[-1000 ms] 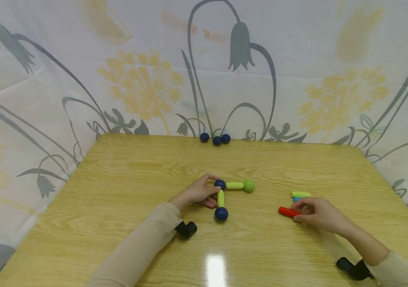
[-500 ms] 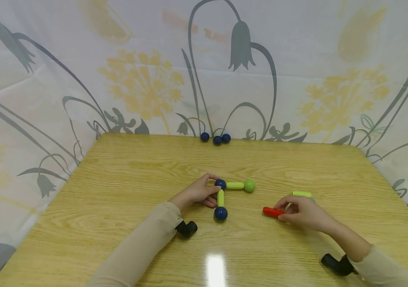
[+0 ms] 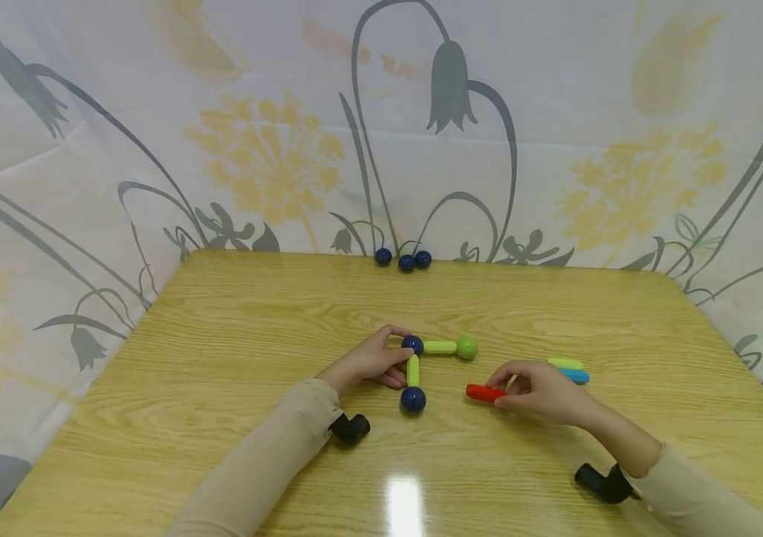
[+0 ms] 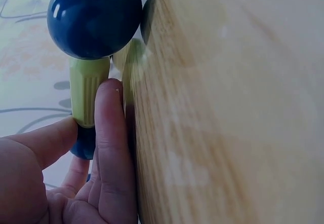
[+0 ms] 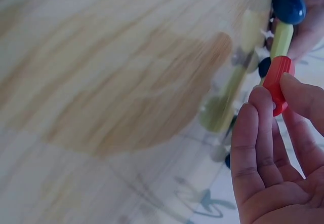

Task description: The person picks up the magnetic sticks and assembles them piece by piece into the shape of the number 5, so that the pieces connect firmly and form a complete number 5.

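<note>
My left hand (image 3: 369,358) grips the dark blue corner ball (image 3: 412,344) of an L-shaped ball-and-rod construction, thumb and fingers around it. From that ball a yellow-green rod (image 3: 439,347) runs right to a green ball (image 3: 467,347). A second yellow-green rod (image 3: 412,371) runs toward me to another dark blue ball (image 3: 412,400), which looms large in the left wrist view. Between thumb and fingertips my right hand (image 3: 542,391) pinches a red rod (image 3: 483,393), its free end pointing left at the construction, a short gap away.
Loose on the wooden table (image 3: 253,313), right of the right hand, lie a yellow-green rod (image 3: 565,364) and a blue rod (image 3: 574,375) side by side. Three dark blue balls (image 3: 406,262) sit at the back edge, against a flower-patterned cloth (image 3: 274,89).
My right hand has moved left with the red rod, closer to the construction, uncovering the loose blue rod. The left hand and the construction have stayed put.
</note>
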`<state>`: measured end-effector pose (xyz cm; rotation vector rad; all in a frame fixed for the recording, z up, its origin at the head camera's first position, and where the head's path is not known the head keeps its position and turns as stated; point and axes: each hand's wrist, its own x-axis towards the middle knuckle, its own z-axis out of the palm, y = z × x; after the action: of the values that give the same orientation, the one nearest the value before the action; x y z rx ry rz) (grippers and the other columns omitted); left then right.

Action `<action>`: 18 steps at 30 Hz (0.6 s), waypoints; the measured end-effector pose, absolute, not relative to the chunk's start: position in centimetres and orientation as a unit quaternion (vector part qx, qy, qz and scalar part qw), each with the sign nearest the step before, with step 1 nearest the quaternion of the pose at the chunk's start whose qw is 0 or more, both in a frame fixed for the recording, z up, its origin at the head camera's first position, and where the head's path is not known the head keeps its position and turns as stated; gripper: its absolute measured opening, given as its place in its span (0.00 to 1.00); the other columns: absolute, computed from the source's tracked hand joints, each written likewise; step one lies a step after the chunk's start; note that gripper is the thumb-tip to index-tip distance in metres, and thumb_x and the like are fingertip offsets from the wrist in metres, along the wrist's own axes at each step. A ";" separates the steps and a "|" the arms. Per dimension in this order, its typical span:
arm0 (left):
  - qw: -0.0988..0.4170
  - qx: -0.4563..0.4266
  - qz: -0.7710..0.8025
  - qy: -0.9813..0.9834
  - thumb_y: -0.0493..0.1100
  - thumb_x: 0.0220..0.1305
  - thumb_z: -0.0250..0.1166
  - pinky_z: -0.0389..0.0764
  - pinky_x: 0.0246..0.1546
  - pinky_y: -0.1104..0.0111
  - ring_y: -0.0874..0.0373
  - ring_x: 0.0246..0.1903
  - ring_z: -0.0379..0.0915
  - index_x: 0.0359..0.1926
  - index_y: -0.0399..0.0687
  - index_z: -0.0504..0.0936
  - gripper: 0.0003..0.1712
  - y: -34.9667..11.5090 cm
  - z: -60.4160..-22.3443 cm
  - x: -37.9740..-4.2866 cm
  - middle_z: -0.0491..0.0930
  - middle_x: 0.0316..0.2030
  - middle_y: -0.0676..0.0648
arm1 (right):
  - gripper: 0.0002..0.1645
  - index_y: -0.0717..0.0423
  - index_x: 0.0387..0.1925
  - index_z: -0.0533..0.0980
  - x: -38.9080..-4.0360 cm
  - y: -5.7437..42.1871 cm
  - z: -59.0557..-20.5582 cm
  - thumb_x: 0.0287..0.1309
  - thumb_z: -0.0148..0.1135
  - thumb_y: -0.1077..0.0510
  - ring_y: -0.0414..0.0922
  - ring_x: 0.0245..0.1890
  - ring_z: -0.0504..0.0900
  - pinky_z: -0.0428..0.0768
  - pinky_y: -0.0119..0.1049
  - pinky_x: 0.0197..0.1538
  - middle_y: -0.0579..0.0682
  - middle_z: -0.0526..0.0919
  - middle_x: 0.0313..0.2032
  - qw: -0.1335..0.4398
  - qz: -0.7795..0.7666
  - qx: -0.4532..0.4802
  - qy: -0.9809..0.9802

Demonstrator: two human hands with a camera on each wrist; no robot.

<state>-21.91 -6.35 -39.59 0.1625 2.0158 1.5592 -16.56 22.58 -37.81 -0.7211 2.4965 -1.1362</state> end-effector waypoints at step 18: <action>0.290 0.058 0.589 0.752 0.42 0.70 0.53 0.82 0.26 0.65 0.56 0.22 0.78 0.65 0.47 0.59 0.25 -6.4 -39.5 -21.8 0.79 0.33 0.40 | 0.09 0.55 0.38 0.80 -17.2 18.2 -38.4 0.52 0.67 0.61 0.37 0.25 0.76 0.77 0.31 0.30 0.43 0.79 0.31 0.169 -0.382 -0.298 0.858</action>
<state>-21.85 -6.35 -39.51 0.1543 2.0061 1.5704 -17.21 18.25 -38.40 -0.8482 2.4408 -1.0860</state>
